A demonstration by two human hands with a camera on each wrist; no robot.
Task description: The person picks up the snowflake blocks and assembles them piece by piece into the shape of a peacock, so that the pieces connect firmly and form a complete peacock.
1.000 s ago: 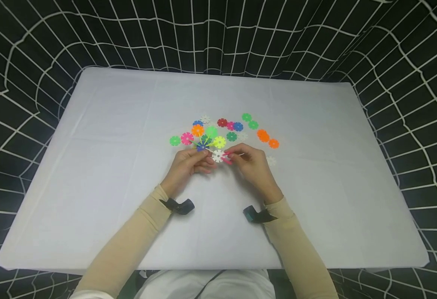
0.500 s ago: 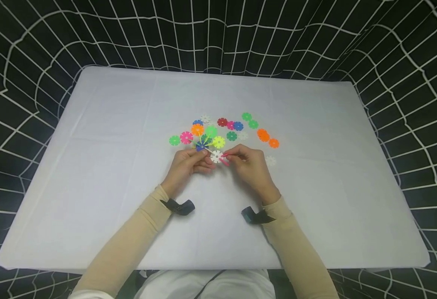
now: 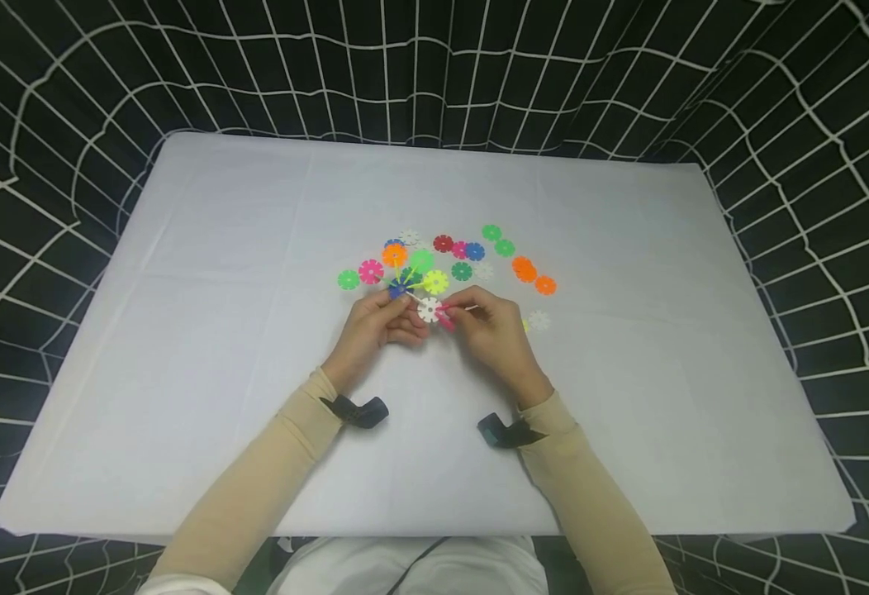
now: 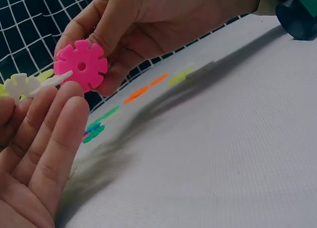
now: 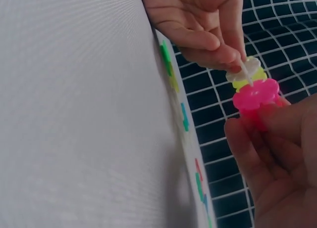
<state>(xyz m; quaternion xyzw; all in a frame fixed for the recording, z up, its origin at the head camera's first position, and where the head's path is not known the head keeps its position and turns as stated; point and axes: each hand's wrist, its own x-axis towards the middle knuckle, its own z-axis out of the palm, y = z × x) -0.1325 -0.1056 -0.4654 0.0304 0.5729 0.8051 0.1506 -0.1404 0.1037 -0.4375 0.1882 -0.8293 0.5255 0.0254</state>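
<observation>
My left hand point(image 3: 378, 321) pinches a cluster of interlocked notched plastic discs, with its thumb by the blue disc point(image 3: 401, 288). Orange, green, yellow and white discs fan out from that middle. The white disc point(image 3: 429, 311) juts to the right, toward my right hand point(image 3: 496, 332). There, thumb and fingers pinch a pink disc point(image 4: 70, 60) against the white one. In the right wrist view, more pink shows below the upper pink disc point(image 5: 255, 93), and a thin white edge meets it. Whether the notches are engaged cannot be told. Both hands are held above the table.
Loose discs lie beyond the hands: a red disc point(image 3: 443, 244), a green disc point(image 3: 461, 271), orange discs point(image 3: 524, 269) and several others. A pale disc point(image 3: 538, 320) lies right of my right hand. Netting point(image 3: 434, 74) surrounds the white table point(image 3: 665, 372).
My right hand has shifted slightly left with the pink disc, and the white disc has moved a little left too. A bit of yellow now shows beside the right hand.
</observation>
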